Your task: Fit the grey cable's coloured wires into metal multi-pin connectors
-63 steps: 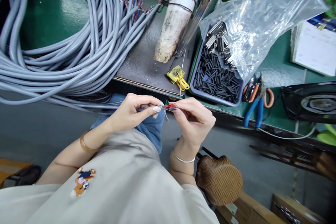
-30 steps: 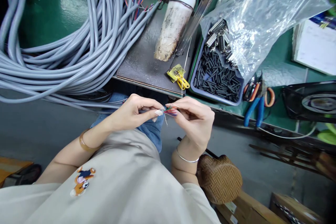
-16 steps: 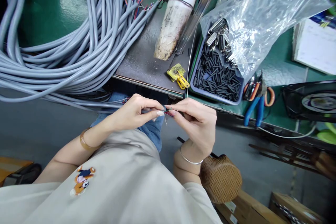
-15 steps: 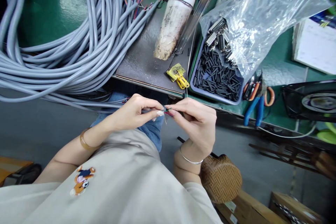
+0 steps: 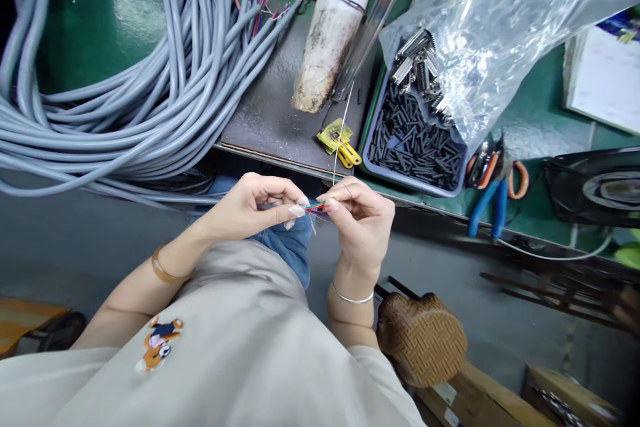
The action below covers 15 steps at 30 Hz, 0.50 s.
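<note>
Above my lap, my left hand (image 5: 270,203) is closed in a pinch at the end of a grey cable (image 5: 195,199). Thin coloured wires (image 5: 315,208), red, green and blue among them, come out between its fingertips. My right hand (image 5: 357,217) pinches the free ends of these wires between thumb and forefinger. A pale loose thread (image 5: 313,223) dangles below them. Behind the right hand a thin whitish strand (image 5: 342,130) runs up over the bench edge; whether the fingers touch it I cannot tell.
A big bundle of grey cables (image 5: 150,107) covers the bench's left. A blue tray (image 5: 400,180) holds short black tubes and metal connectors under a plastic bag (image 5: 480,33). Nearby lie a yellow cutter (image 5: 347,152), blue-handled pliers (image 5: 487,210) and a wrapped white roll (image 5: 325,33). A stool (image 5: 430,340) stands right.
My right hand has turned and shifted slightly left, its fingers more curled. The hands have drawn a little apart, so more of the coloured wires shows. The whitish strand now slants toward the right hand.
</note>
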Each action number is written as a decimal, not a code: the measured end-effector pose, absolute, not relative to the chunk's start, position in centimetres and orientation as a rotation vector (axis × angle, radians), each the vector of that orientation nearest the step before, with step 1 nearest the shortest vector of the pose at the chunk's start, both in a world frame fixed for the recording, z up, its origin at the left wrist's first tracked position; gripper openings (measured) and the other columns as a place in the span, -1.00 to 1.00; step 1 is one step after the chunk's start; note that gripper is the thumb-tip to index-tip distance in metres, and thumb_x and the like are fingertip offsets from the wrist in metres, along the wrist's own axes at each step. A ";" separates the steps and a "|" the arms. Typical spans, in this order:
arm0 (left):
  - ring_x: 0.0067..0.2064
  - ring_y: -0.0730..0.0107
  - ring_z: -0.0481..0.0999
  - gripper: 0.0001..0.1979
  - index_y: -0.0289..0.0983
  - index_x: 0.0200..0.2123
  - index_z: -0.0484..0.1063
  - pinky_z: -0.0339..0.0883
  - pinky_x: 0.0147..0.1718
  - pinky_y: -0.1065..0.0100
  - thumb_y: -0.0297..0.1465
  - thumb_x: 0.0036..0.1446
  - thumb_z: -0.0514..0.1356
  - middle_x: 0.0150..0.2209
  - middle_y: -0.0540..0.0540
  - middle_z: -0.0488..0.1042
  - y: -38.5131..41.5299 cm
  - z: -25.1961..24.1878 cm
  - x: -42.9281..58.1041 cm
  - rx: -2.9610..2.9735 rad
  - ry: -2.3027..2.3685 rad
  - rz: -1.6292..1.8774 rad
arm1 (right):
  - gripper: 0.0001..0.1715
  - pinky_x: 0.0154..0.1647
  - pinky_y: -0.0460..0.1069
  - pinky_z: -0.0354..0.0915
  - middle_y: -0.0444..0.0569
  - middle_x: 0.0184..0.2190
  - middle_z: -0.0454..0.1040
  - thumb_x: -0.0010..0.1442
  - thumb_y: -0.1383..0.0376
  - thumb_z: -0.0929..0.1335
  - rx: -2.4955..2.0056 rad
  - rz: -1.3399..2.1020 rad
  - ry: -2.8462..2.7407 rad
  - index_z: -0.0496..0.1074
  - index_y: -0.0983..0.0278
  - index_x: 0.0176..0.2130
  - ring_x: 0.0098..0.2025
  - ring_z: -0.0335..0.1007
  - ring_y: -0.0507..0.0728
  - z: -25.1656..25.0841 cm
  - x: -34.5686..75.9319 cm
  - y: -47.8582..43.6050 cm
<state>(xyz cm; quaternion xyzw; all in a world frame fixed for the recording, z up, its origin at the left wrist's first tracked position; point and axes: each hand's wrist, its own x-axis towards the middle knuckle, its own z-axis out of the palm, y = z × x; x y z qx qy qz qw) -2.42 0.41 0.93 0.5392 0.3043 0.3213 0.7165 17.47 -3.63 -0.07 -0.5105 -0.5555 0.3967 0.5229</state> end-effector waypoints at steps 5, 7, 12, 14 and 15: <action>-0.53 0.54 0.45 -0.64 -0.41 -0.29 0.57 0.30 -0.53 0.53 -0.16 0.22 0.34 -0.55 -0.05 0.50 0.5 1.1 -2.5 1.125 0.648 0.674 | -0.96 -0.51 -0.02 0.19 -0.12 -0.46 0.57 0.22 0.25 0.50 -1.165 0.707 -1.451 0.63 0.11 -0.30 -0.46 0.35 0.04 -0.1 17.4 -3.7; -0.54 0.56 0.42 -0.64 -0.41 -0.29 0.56 0.27 -0.55 0.54 -0.17 0.22 0.34 -0.56 -0.04 0.49 0.5 1.1 -2.4 1.103 0.634 0.656 | -0.94 -0.51 -0.02 0.21 -0.11 -0.45 0.59 0.24 0.24 0.48 -1.162 0.660 -1.504 0.63 0.11 -0.31 -0.45 0.38 0.06 0.0 17.5 -3.7; -0.56 0.60 0.37 -0.66 -0.41 -0.29 0.56 0.22 -0.58 0.56 -0.19 0.21 0.36 -0.56 -0.01 0.47 0.6 1.1 -2.3 1.068 0.630 0.635 | -0.94 -0.54 -0.02 0.22 -0.11 -0.44 0.60 0.25 0.21 0.48 -1.186 0.644 -1.571 0.64 0.08 -0.28 -0.46 0.39 0.06 0.2 17.8 -3.7; -0.56 0.59 0.37 -0.65 -0.41 -0.30 0.56 0.21 -0.58 0.55 -0.18 0.20 0.36 -0.56 -0.01 0.47 0.6 1.2 -2.3 1.063 0.637 0.610 | -0.94 -0.54 -0.02 0.22 -0.11 -0.43 0.60 0.25 0.21 0.48 -1.155 0.664 -1.573 0.64 0.07 -0.27 -0.46 0.39 0.06 0.1 18.0 -3.6; -0.56 0.59 0.36 -0.65 -0.41 -0.30 0.56 0.21 -0.58 0.55 -0.17 0.19 0.36 -0.56 -0.01 0.47 0.6 1.2 -2.3 1.064 0.642 0.592 | -0.94 -0.54 -0.02 0.22 -0.11 -0.44 0.60 0.25 0.21 0.48 -1.143 0.676 -1.574 0.65 0.07 -0.27 -0.46 0.40 0.06 0.1 18.0 -3.6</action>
